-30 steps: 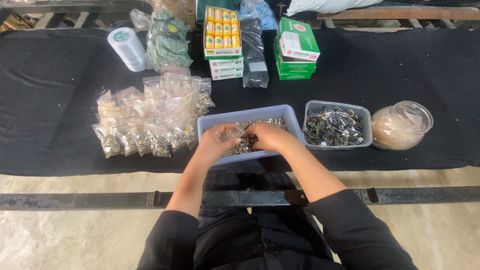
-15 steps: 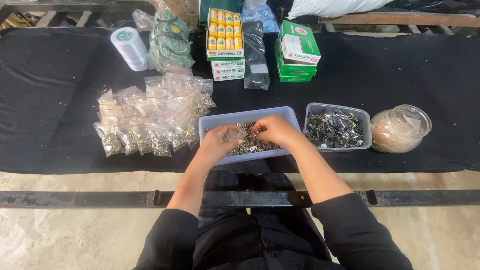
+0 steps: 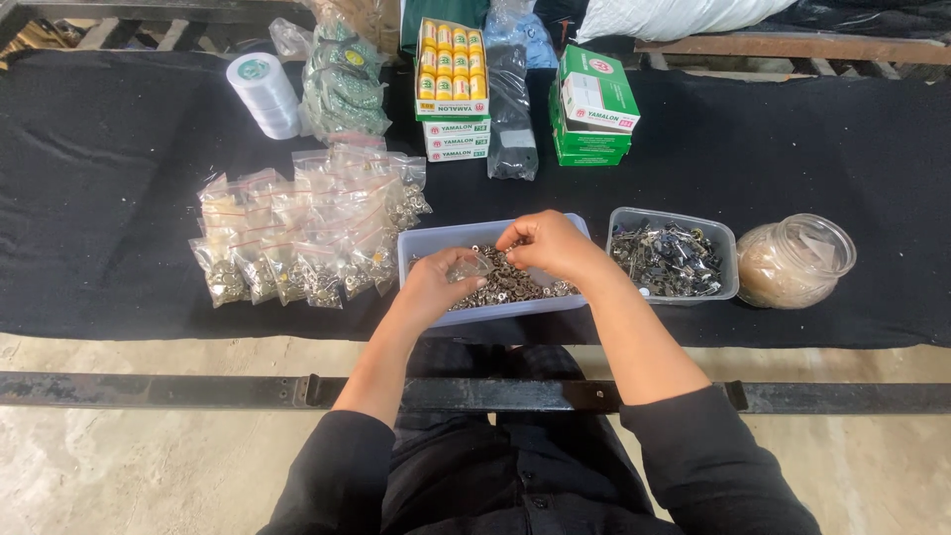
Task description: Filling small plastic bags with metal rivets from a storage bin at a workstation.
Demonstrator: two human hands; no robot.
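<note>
**Hands lifted over the tray of metal bits**

Both hands have risen a little since the earlier frame, from deep among the pieces to just above them. Now the left hand (image 3: pixel 436 282) pinches a small clear bag (image 3: pixel 474 266) over the pale blue tray (image 3: pixel 426 243), which sits at the near edge of the black surface (image 3: pixel 842 149). Beside it, the right hand (image 3: pixel 550 243) has its fingertips pinched together at the bag's mouth; what they grip is too small to tell. Small metal fittings (image 3: pixel 510 285) fill the tray. Left of it lie filled clear bags (image 3: pixel 297 233). Right of it stand a clear tub of dark clips (image 3: pixel 674 258) and a round clear jar (image 3: pixel 797 260). Farther back: a white spool (image 3: pixel 263 94), green boxes (image 3: pixel 592 109) and stacked boxes (image 3: pixel 454 94).
</note>
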